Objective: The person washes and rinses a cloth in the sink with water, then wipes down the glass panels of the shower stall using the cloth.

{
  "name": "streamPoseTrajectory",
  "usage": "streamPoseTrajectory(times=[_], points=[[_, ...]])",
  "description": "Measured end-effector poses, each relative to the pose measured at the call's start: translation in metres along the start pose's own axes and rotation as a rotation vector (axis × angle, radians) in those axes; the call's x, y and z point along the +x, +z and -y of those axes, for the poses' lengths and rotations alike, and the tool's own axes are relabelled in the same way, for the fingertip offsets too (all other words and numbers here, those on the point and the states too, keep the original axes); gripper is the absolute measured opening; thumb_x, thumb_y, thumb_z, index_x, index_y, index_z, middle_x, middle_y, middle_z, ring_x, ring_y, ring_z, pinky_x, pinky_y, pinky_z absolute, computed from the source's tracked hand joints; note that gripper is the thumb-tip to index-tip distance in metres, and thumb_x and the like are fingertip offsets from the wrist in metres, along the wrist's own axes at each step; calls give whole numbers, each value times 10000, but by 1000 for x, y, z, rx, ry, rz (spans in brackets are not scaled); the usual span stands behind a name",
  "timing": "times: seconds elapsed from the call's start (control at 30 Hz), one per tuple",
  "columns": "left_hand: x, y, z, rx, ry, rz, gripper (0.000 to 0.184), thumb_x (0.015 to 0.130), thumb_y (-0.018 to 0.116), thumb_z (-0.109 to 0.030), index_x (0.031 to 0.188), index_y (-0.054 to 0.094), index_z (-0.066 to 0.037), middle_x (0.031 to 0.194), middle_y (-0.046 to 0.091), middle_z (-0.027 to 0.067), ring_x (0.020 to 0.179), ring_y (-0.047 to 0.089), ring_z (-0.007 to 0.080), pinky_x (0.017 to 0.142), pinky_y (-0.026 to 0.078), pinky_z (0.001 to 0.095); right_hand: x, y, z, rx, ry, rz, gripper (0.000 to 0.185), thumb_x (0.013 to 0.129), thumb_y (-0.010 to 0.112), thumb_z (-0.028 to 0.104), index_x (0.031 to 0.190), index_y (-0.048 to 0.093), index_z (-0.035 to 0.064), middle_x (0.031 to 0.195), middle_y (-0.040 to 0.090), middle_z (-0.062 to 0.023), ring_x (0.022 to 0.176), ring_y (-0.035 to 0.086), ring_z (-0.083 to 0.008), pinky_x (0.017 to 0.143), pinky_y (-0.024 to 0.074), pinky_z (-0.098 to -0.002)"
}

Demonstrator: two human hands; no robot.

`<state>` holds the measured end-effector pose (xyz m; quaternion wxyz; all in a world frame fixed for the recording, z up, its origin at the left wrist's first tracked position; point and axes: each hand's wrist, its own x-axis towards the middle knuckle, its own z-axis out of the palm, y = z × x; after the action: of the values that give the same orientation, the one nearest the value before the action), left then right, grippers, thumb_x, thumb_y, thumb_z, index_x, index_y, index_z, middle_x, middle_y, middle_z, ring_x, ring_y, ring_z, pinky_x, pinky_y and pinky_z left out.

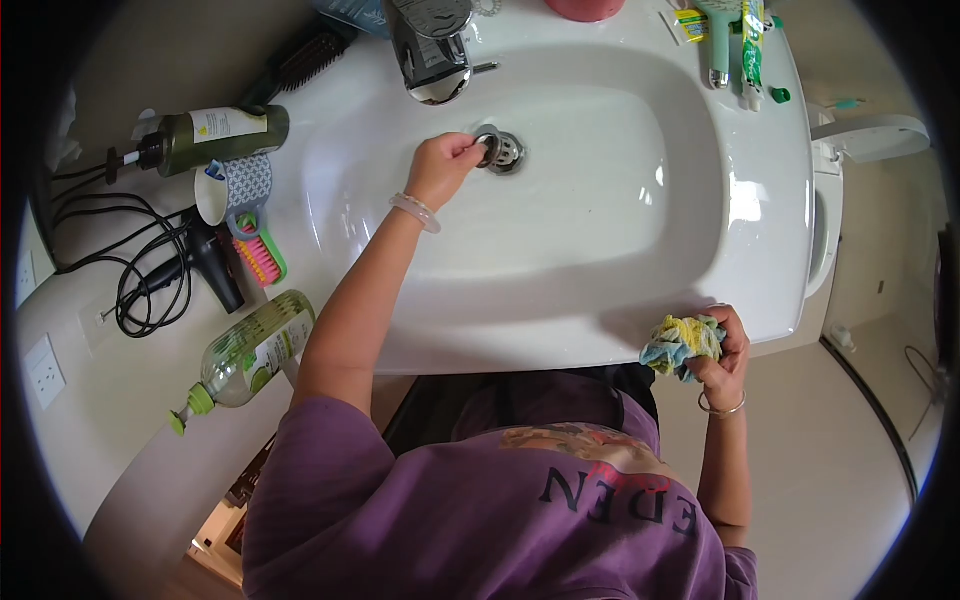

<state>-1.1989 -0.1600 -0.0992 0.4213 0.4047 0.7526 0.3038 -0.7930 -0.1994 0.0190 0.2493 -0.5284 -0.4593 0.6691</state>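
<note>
My left hand [446,165], with a pale bangle at its wrist, pinches a round metal drain stopper [487,148] over the drain hole [509,154]. The stopper is tilted, and the drain's perforated fitting shows beside it. Around them lies the white sink basin [600,230], wet-looking with small bright reflections. My right hand [732,350], wearing a metal bangle, is closed on a crumpled yellow and blue cloth [684,345] at the sink's front right edge.
The chrome faucet [430,50] rises behind the drain. To the left are a dark green pump bottle [225,138], a patterned cup [248,182], a pink-bristled brush [258,258], a hair dryer [212,262] and a clear pump bottle [260,350]. A toothpaste tube [752,50] lies back right.
</note>
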Motion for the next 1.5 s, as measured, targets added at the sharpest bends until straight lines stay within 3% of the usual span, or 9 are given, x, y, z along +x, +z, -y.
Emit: streamPoseTrajectory(times=[0.03,0.43,0.93,1.13,1.5], points=[[0,-2,0,-75,-39,8,214,810,644,-173,888,666,26,667,588,-12,610,473,47,550,389,221,0,0,0,4,1,1,364,575,620,62,916,506,6,839,527,-23,763,500,-104,723,412,-226],[-9,-23,0,-237,-285,59,214,827,646,-200,925,677,-13,679,531,-68,577,364,25,514,302,200,0,1,1,33,6,6,358,581,625,39,916,503,6,840,541,-23,757,512,-100,715,425,-224],[-12,-27,0,-267,-315,63,210,833,648,-200,934,666,-16,658,498,-81,552,340,13,487,271,189,0,-2,1,3,-10,34,369,585,630,45,930,506,4,859,544,-28,779,517,-102,734,427,-230],[-14,-31,-2,-327,-330,65,171,850,631,-192,908,626,-31,578,396,-92,465,283,7,428,199,193,0,0,4,49,19,29,380,582,621,42,939,498,6,863,551,-32,783,520,-101,738,429,-230],[-17,-41,1,-346,-322,76,163,864,602,-194,908,619,-38,572,394,-81,453,291,17,422,214,198,0,-2,0,35,-1,29,394,577,622,45,949,497,9,867,552,-32,792,524,-102,749,429,-228]])
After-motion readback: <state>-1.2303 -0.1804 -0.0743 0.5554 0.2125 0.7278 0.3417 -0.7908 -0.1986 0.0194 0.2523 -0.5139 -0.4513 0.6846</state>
